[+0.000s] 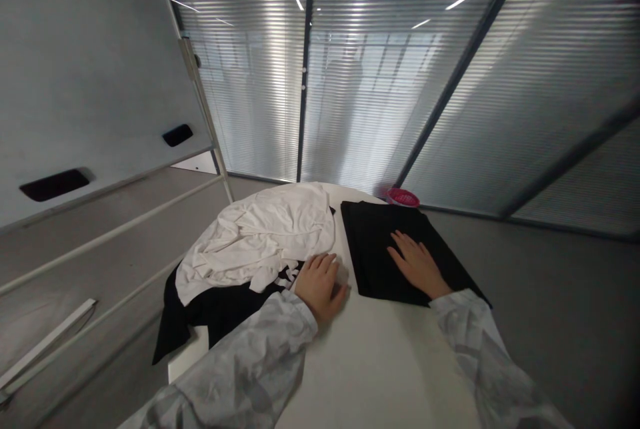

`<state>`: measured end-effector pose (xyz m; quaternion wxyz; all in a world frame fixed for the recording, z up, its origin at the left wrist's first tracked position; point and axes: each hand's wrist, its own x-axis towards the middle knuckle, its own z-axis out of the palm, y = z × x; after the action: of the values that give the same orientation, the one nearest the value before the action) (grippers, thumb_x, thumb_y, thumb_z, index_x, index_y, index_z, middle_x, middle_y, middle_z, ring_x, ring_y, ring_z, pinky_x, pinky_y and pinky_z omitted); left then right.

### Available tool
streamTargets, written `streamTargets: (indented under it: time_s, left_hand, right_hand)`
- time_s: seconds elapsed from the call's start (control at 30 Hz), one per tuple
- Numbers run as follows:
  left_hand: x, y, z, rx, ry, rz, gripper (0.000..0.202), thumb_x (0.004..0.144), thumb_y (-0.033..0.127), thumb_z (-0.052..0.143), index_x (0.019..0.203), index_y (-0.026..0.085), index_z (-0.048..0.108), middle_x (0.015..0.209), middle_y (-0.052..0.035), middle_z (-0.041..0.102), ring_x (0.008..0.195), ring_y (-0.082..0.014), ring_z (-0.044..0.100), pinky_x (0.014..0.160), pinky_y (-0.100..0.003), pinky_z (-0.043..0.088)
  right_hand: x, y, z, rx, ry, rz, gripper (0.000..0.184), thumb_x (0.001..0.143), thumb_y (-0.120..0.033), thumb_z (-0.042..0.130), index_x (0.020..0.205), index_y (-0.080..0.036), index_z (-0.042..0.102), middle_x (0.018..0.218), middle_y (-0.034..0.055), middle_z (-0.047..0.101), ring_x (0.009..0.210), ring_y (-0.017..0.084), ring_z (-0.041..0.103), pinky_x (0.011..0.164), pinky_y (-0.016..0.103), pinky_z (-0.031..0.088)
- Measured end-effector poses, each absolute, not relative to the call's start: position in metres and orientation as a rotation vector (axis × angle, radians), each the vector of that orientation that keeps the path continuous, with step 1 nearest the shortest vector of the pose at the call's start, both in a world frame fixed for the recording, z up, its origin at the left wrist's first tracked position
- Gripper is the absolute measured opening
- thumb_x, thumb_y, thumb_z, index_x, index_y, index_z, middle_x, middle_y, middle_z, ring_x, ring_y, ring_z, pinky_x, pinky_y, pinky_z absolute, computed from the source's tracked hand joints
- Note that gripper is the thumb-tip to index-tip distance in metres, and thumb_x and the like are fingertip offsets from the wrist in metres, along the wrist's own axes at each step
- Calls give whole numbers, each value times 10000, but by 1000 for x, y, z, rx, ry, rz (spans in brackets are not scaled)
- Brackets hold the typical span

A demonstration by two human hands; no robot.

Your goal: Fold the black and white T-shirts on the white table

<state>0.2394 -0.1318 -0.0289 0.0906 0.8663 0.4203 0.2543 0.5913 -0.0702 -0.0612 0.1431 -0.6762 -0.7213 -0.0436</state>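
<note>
My right hand (415, 264) lies flat with fingers spread on a stack of folded black cloth (380, 242) at the right side of the white table (380, 356). Beside the crumpled white cloth (270, 222), my left hand (321, 288) rests on the tabletop, its fingers stretched out and slightly bent, with nothing seen in them. Under the white cloth lies another piece of black cloth (225, 312), which hangs over the table's left edge. Some thin white strips lie close to my left fingers.
A pink basket (403, 198) is beyond the table's far edge. To the left stands a whiteboard (95, 76) on a pale metal frame (125, 232). Glass panels with blinds (345, 109) close off the far side. A white bar (50, 342) lies at lower left.
</note>
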Motion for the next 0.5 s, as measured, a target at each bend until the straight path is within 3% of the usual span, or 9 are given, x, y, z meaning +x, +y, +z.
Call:
streamTargets:
  time_s: [0.13,0.2,0.3,0.4,0.5]
  left_hand:
    - [225,-121,-19,2605,1474,653,550,963,338,673,1484,202,563,1656,-162,502,1506,-380,464,1272,-618,328]
    - [214,-113,-13,2580,1629,533,448,968,323,680,1396,200,626,1558,-176,591,1431,-394,531,1218,-631,376]
    - [199,-99,-5,2573,1727,343,236,1014,247,611,1227,204,704,1307,-147,723,1232,-355,653,1057,-549,498]
    - [191,-92,-1,2609,1740,287,222,1042,158,533,1151,201,722,1192,-127,753,1145,-321,687,961,-481,519]
    - [193,-93,1,2623,1714,307,217,1064,173,520,1160,196,713,1148,-118,766,1090,-304,712,937,-456,515]
  right_hand:
    - [556,-81,-54,-1757,-2059,100,645,1076,-607,410,1627,-278,472,1703,100,469,1558,328,466,1291,610,354]
    - [536,-88,-49,-1652,-2072,125,624,1060,-600,480,1605,-297,499,1692,95,484,1561,336,459,1285,609,366]
    - [509,-96,-42,-1558,-2122,149,542,1045,-557,545,1534,-325,565,1621,81,571,1521,339,509,1299,656,306]
    - [485,-100,-36,-1490,-2159,197,490,1036,-490,581,1497,-322,589,1563,81,623,1447,319,583,1304,657,290]
    - [465,-102,-32,-1396,-2180,240,549,1013,-421,632,1542,-303,551,1512,100,653,1400,325,612,1280,628,351]
